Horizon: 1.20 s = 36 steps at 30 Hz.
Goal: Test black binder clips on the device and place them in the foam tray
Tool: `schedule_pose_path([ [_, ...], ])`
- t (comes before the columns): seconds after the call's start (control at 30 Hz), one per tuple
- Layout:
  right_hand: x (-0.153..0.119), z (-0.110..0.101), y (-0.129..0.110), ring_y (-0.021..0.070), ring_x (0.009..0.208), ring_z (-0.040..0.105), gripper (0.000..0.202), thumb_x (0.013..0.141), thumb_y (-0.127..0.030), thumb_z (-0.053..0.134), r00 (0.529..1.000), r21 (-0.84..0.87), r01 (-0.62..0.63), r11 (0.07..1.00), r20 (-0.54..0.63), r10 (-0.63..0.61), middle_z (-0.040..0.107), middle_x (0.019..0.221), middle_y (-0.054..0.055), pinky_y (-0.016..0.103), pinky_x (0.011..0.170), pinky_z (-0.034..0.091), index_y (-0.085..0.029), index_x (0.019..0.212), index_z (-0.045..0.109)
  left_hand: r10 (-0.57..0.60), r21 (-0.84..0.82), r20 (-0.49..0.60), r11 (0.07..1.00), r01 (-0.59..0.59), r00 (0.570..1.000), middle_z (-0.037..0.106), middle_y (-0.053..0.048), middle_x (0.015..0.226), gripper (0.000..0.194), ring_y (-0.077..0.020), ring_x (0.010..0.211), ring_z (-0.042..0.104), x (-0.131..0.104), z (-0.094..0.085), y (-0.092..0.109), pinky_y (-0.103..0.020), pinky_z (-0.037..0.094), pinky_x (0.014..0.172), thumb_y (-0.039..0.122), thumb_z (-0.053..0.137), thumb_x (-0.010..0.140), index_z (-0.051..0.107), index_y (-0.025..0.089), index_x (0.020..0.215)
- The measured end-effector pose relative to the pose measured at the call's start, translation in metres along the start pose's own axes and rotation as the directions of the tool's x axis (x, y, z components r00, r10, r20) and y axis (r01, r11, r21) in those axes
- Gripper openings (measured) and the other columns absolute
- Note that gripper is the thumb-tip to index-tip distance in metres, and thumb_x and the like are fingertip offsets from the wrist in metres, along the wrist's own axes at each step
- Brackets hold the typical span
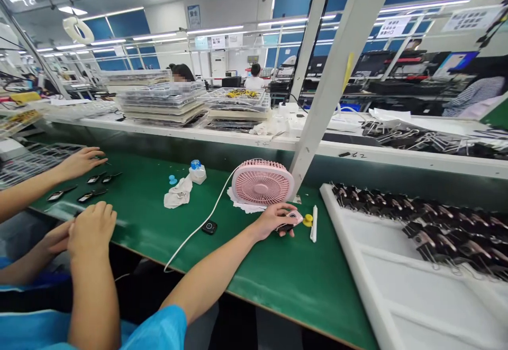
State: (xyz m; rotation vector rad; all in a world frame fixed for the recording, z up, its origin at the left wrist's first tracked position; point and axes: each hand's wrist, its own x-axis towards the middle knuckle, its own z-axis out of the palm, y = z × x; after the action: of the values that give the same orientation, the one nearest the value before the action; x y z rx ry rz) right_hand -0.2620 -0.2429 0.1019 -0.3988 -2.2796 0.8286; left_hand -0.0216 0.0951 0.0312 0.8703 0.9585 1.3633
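Observation:
At the end of my outstretched right arm, my right hand (279, 220) grips a small pink smartwatch case (294, 216) with a round spot on its face, just in front of the pink fan. A dark part shows under the fingers. My left hand (94, 224) is at the left, its fingers curled over at the bench edge; what they hold is hidden. A black smartwatch (209, 227) lies on the green bench between my hands. Right beside the right hand are a yellow round knob-like piece (308, 220) and a white pen-like stick (314, 224).
A co-worker's hands (81, 160) work at the left among several dark watch parts (85, 195). The pink fan (262, 183) trails a white cable (206, 222). A crumpled tissue (178, 192) lies near a blue-capped bottle (197, 172). At right, a white tray (357, 265) holds clipped watch cases.

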Motion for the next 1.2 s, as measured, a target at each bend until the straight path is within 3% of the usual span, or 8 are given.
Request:
schedule_pose_path([
  [0.07,-0.005,0.024,0.007,0.0243,0.105,0.061,0.030,0.091,-0.027,0.066,0.999,0.078,-0.050,0.996,0.026,0.048,0.068,0.111,0.011,0.035,0.083,0.046,-0.007,0.114,0.065,-0.006,0.001,0.008,1.000,0.006,1.000,0.068,-0.010,0.095,0.059,-0.0182,0.054,0.069,0.001,-0.001,-0.001,-0.019,0.033,0.035,0.030,0.093,0.066,0.064,0.013,0.115],
  [0.13,-0.011,0.027,0.016,0.0258,0.109,0.058,0.034,0.090,-0.029,0.071,0.995,0.120,-0.089,0.989,0.052,0.083,0.066,0.114,0.011,0.038,0.089,0.048,-0.010,0.116,0.062,-0.020,0.008,0.005,1.000,0.020,1.000,0.068,-0.011,0.099,0.059,-0.0178,0.053,0.069,0.001,-0.002,-0.001,-0.019,0.030,0.035,0.029,0.094,0.063,0.066,0.012,0.112],
  [0.37,-0.017,-0.011,0.018,0.0272,0.118,0.055,0.050,0.095,-0.035,0.067,0.992,0.116,0.018,0.993,0.122,-0.032,0.067,0.121,0.014,0.048,0.110,0.035,-0.009,0.136,0.054,-0.069,0.037,-0.008,0.997,0.069,0.998,0.070,-0.017,0.105,0.059,-0.0165,0.054,0.069,-0.001,0.001,0.003,-0.019,0.029,0.036,0.031,0.097,0.060,0.069,0.010,0.108],
  [0.5,-0.019,-0.023,0.016,0.0299,0.122,0.059,0.061,0.094,-0.019,0.033,0.990,0.208,0.114,0.971,0.059,-0.129,0.071,0.119,0.017,0.051,0.105,0.030,-0.006,0.153,0.043,-0.065,0.045,-0.019,0.997,0.066,0.998,0.070,-0.016,0.106,0.057,-0.0170,0.054,0.069,-0.002,0.001,0.004,-0.019,0.030,0.036,0.030,0.096,0.061,0.070,0.011,0.108],
  [0.8,-0.033,-0.047,0.024,0.0302,0.120,0.061,0.071,0.093,-0.029,0.030,0.988,0.312,0.123,0.942,0.052,-0.146,0.067,0.129,0.016,0.045,0.107,0.033,-0.008,0.161,0.030,-0.043,0.052,-0.019,0.998,0.044,0.999,0.069,-0.016,0.105,0.057,-0.0177,0.054,0.070,0.000,0.000,0.002,-0.019,0.029,0.037,0.029,0.095,0.062,0.069,0.010,0.109],
  [0.93,-0.035,-0.041,0.027,0.0317,0.117,0.063,0.069,0.090,-0.024,0.030,0.986,0.309,0.154,0.939,0.020,-0.168,0.068,0.125,0.016,0.043,0.099,0.040,-0.006,0.156,0.041,-0.053,0.037,-0.015,0.998,0.053,0.998,0.069,-0.016,0.106,0.055,-0.0178,0.055,0.070,0.000,-0.001,0.002,-0.020,0.030,0.037,0.027,0.095,0.063,0.069,0.011,0.109],
  [1.03,-0.034,-0.032,0.030,0.0313,0.112,0.063,0.058,0.098,-0.023,0.028,0.986,0.254,0.153,0.955,0.027,-0.165,0.069,0.121,0.015,0.041,0.091,0.044,-0.008,0.150,0.048,-0.063,0.031,-0.011,0.997,0.064,0.998,0.069,-0.015,0.107,0.055,-0.0173,0.055,0.070,-0.001,-0.001,0.003,-0.020,0.030,0.037,0.027,0.095,0.063,0.069,0.012,0.109],
  [1.2,-0.033,-0.020,0.030,0.0284,0.106,0.062,0.049,0.110,-0.027,0.026,0.974,0.082,0.219,0.972,0.034,-0.222,0.070,0.116,0.015,0.040,0.082,0.046,-0.012,0.156,0.037,-0.065,0.031,-0.021,0.997,0.065,0.998,0.068,-0.014,0.103,0.056,-0.0172,0.054,0.070,-0.002,0.001,0.004,-0.020,0.030,0.037,0.027,0.095,0.062,0.069,0.011,0.108],
])
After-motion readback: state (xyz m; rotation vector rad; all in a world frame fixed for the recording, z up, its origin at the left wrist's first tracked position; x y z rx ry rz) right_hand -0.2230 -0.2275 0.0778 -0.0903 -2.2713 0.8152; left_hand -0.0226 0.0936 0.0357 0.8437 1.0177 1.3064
